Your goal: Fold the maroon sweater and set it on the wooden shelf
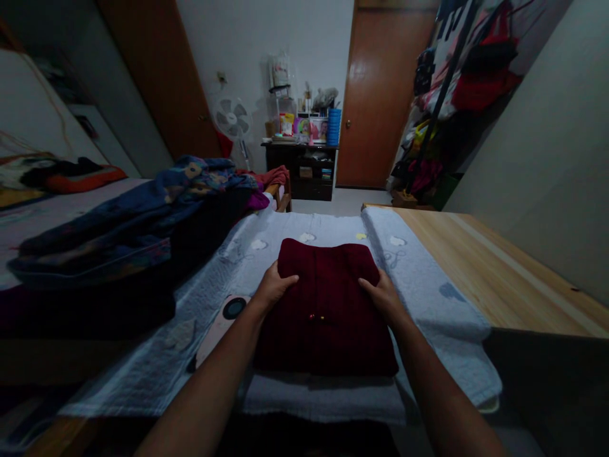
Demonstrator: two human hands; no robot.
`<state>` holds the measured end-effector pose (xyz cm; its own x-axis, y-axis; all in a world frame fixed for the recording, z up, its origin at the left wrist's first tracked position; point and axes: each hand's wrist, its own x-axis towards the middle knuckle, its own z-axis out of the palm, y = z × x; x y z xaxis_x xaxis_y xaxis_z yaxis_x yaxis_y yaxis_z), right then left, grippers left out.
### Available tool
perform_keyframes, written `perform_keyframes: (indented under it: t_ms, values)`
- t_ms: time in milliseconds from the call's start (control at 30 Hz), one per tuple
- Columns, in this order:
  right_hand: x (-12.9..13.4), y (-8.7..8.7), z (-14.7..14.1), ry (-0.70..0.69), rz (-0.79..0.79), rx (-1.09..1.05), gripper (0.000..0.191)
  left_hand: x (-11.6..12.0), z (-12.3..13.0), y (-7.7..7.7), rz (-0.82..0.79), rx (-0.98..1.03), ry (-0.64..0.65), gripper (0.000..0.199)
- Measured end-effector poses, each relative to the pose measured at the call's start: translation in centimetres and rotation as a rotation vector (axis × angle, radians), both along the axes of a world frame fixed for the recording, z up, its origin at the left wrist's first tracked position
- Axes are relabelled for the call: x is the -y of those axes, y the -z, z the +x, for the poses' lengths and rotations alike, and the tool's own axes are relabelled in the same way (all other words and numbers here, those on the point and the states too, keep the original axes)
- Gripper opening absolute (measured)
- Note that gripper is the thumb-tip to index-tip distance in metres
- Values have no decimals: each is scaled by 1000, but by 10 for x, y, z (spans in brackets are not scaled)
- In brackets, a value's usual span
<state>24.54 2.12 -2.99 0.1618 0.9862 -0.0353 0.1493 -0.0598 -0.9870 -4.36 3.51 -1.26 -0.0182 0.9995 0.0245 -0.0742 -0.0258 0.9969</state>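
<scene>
A dark red folded garment (pixel 328 346) lies in front of me on a light blue cloth (pixel 328 400) with cloud patterns. Two small shiny bits, perhaps cord ends, show near its middle. My left hand (pixel 273 285) grips the garment's left side, thumb on top and fingers hidden at the edge. Opposite it, my right hand (pixel 380 293) grips the right side in the same way. A pale pink phone (pixel 221 330) with a round dark camera rests on the cloth, partly behind my left forearm.
A heap of dark blue patterned clothing (pixel 157 216) lies on the left. On the right is a wooden board (pixel 457 260), partly under the cloth. Farther back stand a white fan (pixel 233 119), a dark cabinet (pixel 311 171) and a brown door (pixel 368 101). Clothes and bags (pixel 485 76) hang at right.
</scene>
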Motion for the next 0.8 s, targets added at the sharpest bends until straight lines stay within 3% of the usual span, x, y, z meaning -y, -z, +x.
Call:
perform_keyframes:
  t_ms: [100, 267, 333, 433, 533, 600, 667, 800]
  values:
    - [1, 3, -1, 80, 130, 137, 50, 0, 0, 4, 115, -56, -37, 63]
    - [3, 21, -1, 94, 78, 279, 47, 2, -1, 16, 97, -436, -171, 60]
    - [4, 20, -3, 145, 87, 407, 52, 7, 3, 12, 69, -670, -279, 69]
    - [9, 3, -16, 210, 198, 682, 64, 21, 18, -6, 214, -925, -386, 73]
    - [11, -17, -41, 37, 311, 889, 57, 41, 42, -19, 385, -950, -205, 59]
    - [9, -25, -58, -191, 358, 966, 50, 54, 57, -18, 424, -999, -16, 55]
    - [3, -25, -71, -382, 347, 1029, 48, 62, 67, -11, 391, -1175, 110, 55]
    - [-16, -15, -80, -535, 236, 1107, 51, 66, 72, 5, 272, -1444, 144, 62]
